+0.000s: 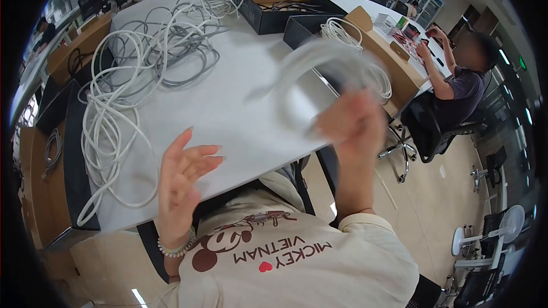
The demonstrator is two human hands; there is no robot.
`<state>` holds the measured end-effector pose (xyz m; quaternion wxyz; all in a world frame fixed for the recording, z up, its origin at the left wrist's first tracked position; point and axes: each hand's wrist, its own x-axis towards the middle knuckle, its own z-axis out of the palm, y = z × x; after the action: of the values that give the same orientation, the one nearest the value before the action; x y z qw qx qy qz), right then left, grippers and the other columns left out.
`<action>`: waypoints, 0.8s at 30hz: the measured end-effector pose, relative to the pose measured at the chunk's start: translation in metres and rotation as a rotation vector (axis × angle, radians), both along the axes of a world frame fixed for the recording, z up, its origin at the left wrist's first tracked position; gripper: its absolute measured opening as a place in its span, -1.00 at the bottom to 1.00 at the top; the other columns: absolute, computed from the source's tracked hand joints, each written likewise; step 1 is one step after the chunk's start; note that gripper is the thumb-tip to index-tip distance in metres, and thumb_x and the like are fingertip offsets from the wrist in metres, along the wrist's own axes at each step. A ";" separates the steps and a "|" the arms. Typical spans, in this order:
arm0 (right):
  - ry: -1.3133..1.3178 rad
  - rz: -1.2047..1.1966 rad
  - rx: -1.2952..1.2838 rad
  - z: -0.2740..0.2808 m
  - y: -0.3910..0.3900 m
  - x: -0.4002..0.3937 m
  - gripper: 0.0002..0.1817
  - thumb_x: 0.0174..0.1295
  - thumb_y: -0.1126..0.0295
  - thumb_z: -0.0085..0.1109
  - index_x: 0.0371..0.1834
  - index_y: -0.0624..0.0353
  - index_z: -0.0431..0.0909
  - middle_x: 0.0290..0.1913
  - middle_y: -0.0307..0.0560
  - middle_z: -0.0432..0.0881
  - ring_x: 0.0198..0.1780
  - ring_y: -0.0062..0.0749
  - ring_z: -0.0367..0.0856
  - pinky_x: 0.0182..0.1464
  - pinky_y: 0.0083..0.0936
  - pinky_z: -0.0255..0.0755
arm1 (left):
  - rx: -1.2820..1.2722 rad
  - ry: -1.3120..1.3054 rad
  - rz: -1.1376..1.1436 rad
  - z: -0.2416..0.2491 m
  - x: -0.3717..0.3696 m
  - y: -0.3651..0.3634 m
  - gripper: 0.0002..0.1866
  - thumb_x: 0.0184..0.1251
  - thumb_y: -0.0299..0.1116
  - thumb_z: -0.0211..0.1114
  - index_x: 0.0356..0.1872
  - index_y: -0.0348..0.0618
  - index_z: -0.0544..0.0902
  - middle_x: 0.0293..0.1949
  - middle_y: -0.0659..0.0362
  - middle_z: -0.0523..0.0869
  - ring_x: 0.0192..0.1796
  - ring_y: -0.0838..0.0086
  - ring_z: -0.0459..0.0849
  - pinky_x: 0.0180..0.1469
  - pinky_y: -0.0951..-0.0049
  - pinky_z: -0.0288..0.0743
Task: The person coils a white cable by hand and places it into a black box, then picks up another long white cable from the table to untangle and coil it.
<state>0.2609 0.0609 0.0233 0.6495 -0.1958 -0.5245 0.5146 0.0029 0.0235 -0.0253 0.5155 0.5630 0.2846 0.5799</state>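
Observation:
My right hand (355,118), blurred by motion, is closed on a coiled white cable (297,60) above the right part of the white table (245,108). The loops are smeared, and one loose end points left. My left hand (187,177) is raised at the table's front edge, fingers apart and holding nothing. To its left, a tangled heap of white cable (117,117) covers the table side, mixed with grey cable (197,71) further back.
At the back stands a black box (265,21) with dark cables. On the right, another open box (399,68) holds coiled white cable (342,27). A box (51,194) with a small grey coil lines the left edge. A person (456,88) sits at the right.

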 end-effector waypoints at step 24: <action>-1.983 -0.542 -0.334 0.024 0.076 0.189 -0.57 -0.17 0.14 0.33 -0.34 0.27 0.57 -0.26 0.14 0.61 -0.23 -0.04 0.55 -0.13 -0.30 0.40 | 0.058 0.252 -0.226 -0.004 -0.003 0.002 -0.58 0.04 -0.48 0.18 0.01 -0.36 0.48 -0.19 0.01 0.66 -0.18 0.35 0.63 -0.02 0.38 0.44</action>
<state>0.4496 0.1367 0.0473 -0.0146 -0.7294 -0.6835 0.0257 0.0003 0.0251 -0.0298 0.5212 0.6741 0.2650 0.4513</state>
